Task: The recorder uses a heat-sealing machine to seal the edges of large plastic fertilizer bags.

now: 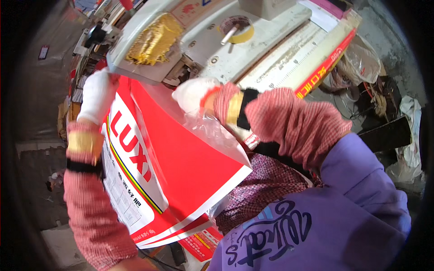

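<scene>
A large red and white printed bag (194,153) hangs in front of me, its upper edge against a pale grey industrial sewing machine (217,54). In a white knit glove, my left hand (97,95) is closed on the bag's upper left corner. My right hand (196,95), gloved too, is closed at the bag's upper right edge, just beside the machine's metal foot (181,72). Clear plastic liner (210,128) bunches out of the bag below that hand. The fingertips of both hands are partly hidden.
On the machine lie a gold cloth (156,40) and a tape roll (237,30) with a short white stick on it. A long pale beam with a red strip (325,65) runs to the right. Another red bag (203,244) shows below; clear plastic bags (361,63) are at right.
</scene>
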A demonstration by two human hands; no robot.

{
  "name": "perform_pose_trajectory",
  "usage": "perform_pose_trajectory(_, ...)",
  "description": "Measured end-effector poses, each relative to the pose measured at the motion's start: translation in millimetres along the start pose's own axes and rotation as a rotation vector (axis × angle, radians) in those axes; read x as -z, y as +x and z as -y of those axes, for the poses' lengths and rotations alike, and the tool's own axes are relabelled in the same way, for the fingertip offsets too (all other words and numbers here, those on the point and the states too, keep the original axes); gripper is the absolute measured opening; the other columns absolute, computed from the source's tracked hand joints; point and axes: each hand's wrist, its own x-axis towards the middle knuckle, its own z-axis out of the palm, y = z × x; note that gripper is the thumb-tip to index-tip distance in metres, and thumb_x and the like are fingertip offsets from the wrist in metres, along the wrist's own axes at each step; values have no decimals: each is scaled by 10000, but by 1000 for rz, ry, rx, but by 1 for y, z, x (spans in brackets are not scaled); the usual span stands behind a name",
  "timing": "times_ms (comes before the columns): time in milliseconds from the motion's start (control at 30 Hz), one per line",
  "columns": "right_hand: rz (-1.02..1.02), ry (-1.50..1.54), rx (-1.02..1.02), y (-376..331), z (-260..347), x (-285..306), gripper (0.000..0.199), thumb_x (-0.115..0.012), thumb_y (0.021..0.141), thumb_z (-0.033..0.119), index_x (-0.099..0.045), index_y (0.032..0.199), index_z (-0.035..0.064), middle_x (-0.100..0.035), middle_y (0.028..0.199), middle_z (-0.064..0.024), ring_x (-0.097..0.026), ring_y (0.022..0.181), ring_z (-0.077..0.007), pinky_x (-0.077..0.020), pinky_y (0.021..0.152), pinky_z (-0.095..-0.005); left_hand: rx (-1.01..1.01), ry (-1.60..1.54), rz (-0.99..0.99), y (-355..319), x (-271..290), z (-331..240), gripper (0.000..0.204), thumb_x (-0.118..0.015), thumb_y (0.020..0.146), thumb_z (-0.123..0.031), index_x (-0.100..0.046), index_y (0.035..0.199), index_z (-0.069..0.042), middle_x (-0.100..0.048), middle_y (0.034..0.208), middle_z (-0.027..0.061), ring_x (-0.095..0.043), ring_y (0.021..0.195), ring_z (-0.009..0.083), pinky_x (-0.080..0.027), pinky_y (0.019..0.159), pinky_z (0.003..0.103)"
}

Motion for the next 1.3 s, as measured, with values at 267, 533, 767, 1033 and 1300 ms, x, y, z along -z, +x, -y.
perform_pose_trajectory(267, 346, 107, 224, 51, -43, -17, 310, -649, 737, 328, -700, 926, 88, -677, 846, -100, -641, 769, -269, -500, 680, -402, -402, -191, 157, 5, 141, -148, 128, -594, 785, -201, -568, 760, -78, -573, 700, 100, -570, 634, 233, -448, 600, 357)
perform_pose_trajectory(533, 93, -304, 785, 48, -53, -25, 263, -713, 678, 305, -677, 773, 63, -669, 777, -138, -650, 750, -348, -505, 607, -422, -541, -909, 1318, 17, 167, -160, 132, -658, 754, -179, -663, 701, -58, -578, 626, 109, -552, 597, 264, -455, 576, 340)
perform_pose_trajectory(767, 63, -327, 912, 51, -37, -27, 270, -726, 602, 320, -708, 741, 89, -668, 717, -112, -651, 709, -318, -531, 604, -414, -431, -377, 1251, -36, 231, -157, 177, -608, 743, -205, -709, 742, -60, -674, 755, 136, -647, 723, 302, -499, 638, 390)
perform_pose_trajectory(1033, 153, 64, 297, -25, -8, -47, 189, -638, 679, 156, -729, 824, 76, -692, 805, -113, -659, 737, -287, -530, 614, -437, -611, -654, 975, -46, 213, -237, 256, -585, 837, -252, -652, 771, -15, -594, 649, 139, -616, 638, 281, -477, 558, 399)
perform_pose_trajectory(1300, 309, 30, 416, -21, -28, -6, 297, -679, 725, 225, -679, 978, 70, -695, 889, -115, -662, 799, -253, -523, 680, -388, 990, -1858, 531, 23, 186, -192, 242, -535, 941, -209, -537, 1069, -3, -604, 963, 113, -580, 920, 212, -470, 826, 326)
